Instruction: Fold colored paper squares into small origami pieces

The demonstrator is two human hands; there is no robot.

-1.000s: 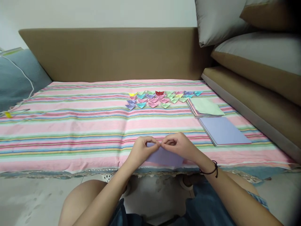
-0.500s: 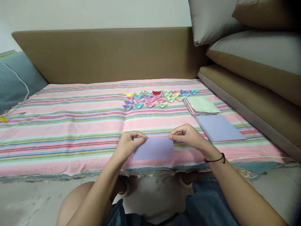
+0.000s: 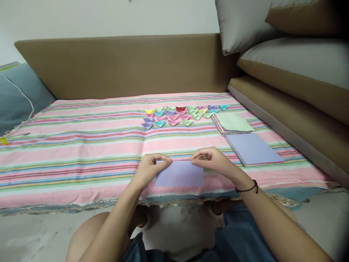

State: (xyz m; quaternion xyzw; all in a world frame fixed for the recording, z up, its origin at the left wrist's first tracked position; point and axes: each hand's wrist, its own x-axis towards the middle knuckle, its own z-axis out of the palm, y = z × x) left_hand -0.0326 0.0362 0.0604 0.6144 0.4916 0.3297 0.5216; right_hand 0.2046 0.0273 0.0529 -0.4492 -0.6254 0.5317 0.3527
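Note:
A pale purple sheet of paper (image 3: 180, 176), a wide rectangle, is held just above the front edge of the striped cloth (image 3: 65, 145). My left hand (image 3: 152, 169) pinches its top edge near the left corner between thumb and fingers. On the same top edge, right of the middle, my right hand (image 3: 211, 160) has its thumb and fingers closed on the paper. Beyond the hands stand several small folded paper boats (image 3: 173, 122) in rows, in many colours.
To the right lie a stack of purple paper (image 3: 255, 147) and a stack with a light green top sheet (image 3: 236, 122). Large cushions (image 3: 294, 62) are piled at the right. A brown backrest (image 3: 131, 67) runs along the back. A white cable (image 3: 20, 91) lies at far left.
My right hand has slid leftward along the paper's top edge, from near the right corner toward the middle. My left hand keeps its pinch. The view has shifted slightly.

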